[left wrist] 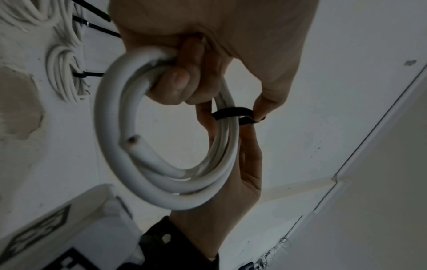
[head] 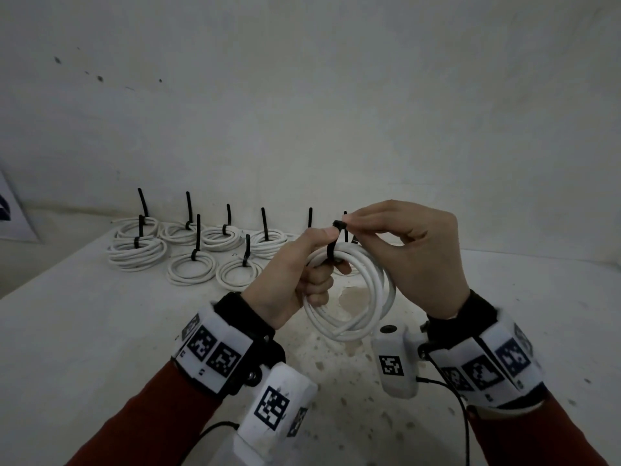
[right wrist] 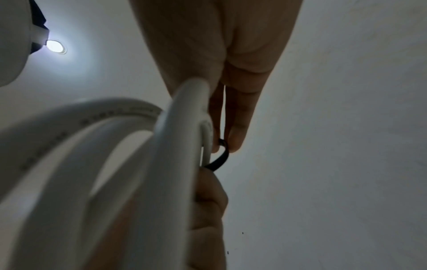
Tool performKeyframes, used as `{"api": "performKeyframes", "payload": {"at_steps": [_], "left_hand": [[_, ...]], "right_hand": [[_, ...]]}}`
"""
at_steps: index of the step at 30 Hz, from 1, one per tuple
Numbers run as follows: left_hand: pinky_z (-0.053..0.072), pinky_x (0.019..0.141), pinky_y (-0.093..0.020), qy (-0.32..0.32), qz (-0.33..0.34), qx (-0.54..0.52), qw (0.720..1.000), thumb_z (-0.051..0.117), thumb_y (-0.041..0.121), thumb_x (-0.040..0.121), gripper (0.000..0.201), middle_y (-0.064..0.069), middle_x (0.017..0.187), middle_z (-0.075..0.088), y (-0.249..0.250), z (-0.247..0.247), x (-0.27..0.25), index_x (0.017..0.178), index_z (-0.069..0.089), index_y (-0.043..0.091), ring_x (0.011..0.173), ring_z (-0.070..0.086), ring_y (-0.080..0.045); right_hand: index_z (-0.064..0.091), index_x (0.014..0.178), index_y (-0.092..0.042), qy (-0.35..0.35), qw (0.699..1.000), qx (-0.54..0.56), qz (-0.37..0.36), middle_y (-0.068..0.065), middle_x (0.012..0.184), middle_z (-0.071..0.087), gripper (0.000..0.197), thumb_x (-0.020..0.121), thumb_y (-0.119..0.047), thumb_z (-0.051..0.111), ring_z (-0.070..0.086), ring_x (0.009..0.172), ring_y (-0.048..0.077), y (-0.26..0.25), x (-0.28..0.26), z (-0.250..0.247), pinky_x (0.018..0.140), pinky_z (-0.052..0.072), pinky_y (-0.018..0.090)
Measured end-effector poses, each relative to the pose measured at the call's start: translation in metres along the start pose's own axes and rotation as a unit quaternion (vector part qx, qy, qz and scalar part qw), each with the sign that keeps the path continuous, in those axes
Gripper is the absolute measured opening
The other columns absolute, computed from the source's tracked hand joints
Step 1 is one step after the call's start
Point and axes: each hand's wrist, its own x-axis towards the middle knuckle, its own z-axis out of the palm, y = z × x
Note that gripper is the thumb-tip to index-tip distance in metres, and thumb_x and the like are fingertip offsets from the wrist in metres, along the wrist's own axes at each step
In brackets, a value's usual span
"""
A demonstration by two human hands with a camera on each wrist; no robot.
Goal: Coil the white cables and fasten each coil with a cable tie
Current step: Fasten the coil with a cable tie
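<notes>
Left hand (left wrist: 184, 80) gripping white cable coil (left wrist: 120, 113), black cable tie (left wrist: 231, 111) looped round it

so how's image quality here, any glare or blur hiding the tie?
Head view: dim but sharp, black cable tie clear on the white cable coil, edges bowed by the wide lens. Left wrist view: coil's near loop soft, tie readable. Right wrist view: round ceiling light flares top left, coil a blurred foreground mass, tie a small dark sliver.

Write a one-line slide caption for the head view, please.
Left hand holds a coiled white cable while right hand pinches the black plastic cable tie looped around it.
</notes>
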Motion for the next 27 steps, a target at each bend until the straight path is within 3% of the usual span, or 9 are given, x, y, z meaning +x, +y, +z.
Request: {"api": "performKeyframes", "payload": {"at_steps": [3,6,10,13,16,18,22,25,27], "left_hand": [[0.022,0.038,-0.018,0.015,-0.004,0.003,1.0,0.061,0.052,0.059,0.047,0.01,0.04,0.02,-0.002,-0.001,0.001,0.065,0.059,0.006,0.036,0.017,-0.006],[0.022,0.038,-0.018,0.022,0.002,0.008,1.0,0.061,0.05,0.058,0.048,0.012,0.038,0.025,-0.003,-0.002,0.002,0.069,0.055,0.004,0.035,0.018,-0.005],[0.021,0.038,-0.019,0.018,0.009,0.004,1.0,0.06,0.051,0.058,0.049,0.011,0.038,0.023,-0.003,-0.003,0.003,0.067,0.058,0.003,0.035,0.017,-0.005],[0.02,0.039,-0.018,0.01,0.012,0.005,1.0,0.059,0.051,0.059,0.048,0.011,0.038,0.024,-0.002,-0.002,0.002,0.066,0.059,0.003,0.035,0.017,-0.005],[0.017,0.04,-0.019,0.016,0.017,0.014,1.0,0.058,0.05,0.059,0.048,0.008,0.035,0.032,0.0,-0.001,-0.001,0.069,0.052,0.004,0.035,0.018,-0.005],[0.016,0.042,-0.021,0.03,0.019,0.021,0.999,0.058,0.048,0.062,0.045,0.01,0.038,0.03,0.0,0.0,-0.002,0.067,0.053,0.004,0.037,0.017,-0.007],[0.015,0.044,-0.021,0.081,0.038,0.052,0.995,0.056,0.042,0.075,0.04,0.009,0.036,0.034,0.0,0.006,-0.002,0.062,0.053,0.005,0.038,0.017,-0.008],[0.028,0.043,-0.021,0.149,0.152,0.182,0.96,0.064,0.052,0.071,0.042,-0.003,0.04,0.039,-0.006,-0.002,0.002,0.055,0.062,0.013,0.039,0.03,-0.011],[0.031,0.047,-0.021,0.198,0.255,0.35,0.879,0.056,0.06,0.074,0.046,0.0,0.047,0.046,-0.007,-0.015,0.003,0.061,0.062,0.016,0.045,0.039,-0.009]], "right_hand": [[0.076,0.09,-0.011,-0.005,1.0,0.014,0.01,0.0,0.09,0.073,0.018,0.079,0.002,0.071,0.069,0.081,0.009,-0.002,0.0,0.002,0.074,0.055,0.023],[0.073,0.093,-0.017,0.001,0.993,0.094,0.078,0.003,0.093,0.07,0.029,0.077,0.007,0.072,0.069,0.084,0.015,-0.008,0.0,0.003,0.075,0.055,0.027],[0.057,0.114,-0.019,0.031,0.974,0.167,0.147,0.003,0.081,0.069,0.055,0.073,0.014,0.072,0.07,0.08,0.017,-0.017,0.0,0.004,0.074,0.055,0.027],[0.045,0.117,-0.019,0.056,0.981,0.144,0.121,0.004,0.081,0.06,0.063,0.072,0.014,0.073,0.069,0.075,0.02,-0.022,-0.001,0.007,0.074,0.057,0.03],[0.044,0.115,-0.024,0.074,0.987,0.112,0.087,0.0,0.079,0.047,0.065,0.072,0.015,0.072,0.07,0.074,0.019,-0.027,-0.001,0.011,0.076,0.057,0.03],[0.044,0.112,-0.028,0.075,0.991,0.091,0.058,-0.004,0.078,0.045,0.066,0.071,0.016,0.072,0.07,0.074,0.017,-0.028,-0.002,0.012,0.076,0.056,0.028],[0.045,0.109,-0.029,0.049,0.994,0.093,0.04,0.0,0.08,0.048,0.063,0.073,0.016,0.072,0.069,0.076,0.02,-0.026,-0.003,0.01,0.077,0.057,0.03],[0.048,0.11,-0.024,-0.013,0.985,0.136,0.103,0.001,0.092,0.055,0.055,0.077,0.014,0.069,0.071,0.086,0.016,-0.02,0.001,0.004,0.082,0.058,0.031],[0.053,0.106,-0.02,-0.014,0.973,0.142,0.18,0.002,0.098,0.062,0.039,0.082,0.007,0.068,0.071,0.087,0.013,-0.016,0.003,-0.001,0.08,0.058,0.033]]}}
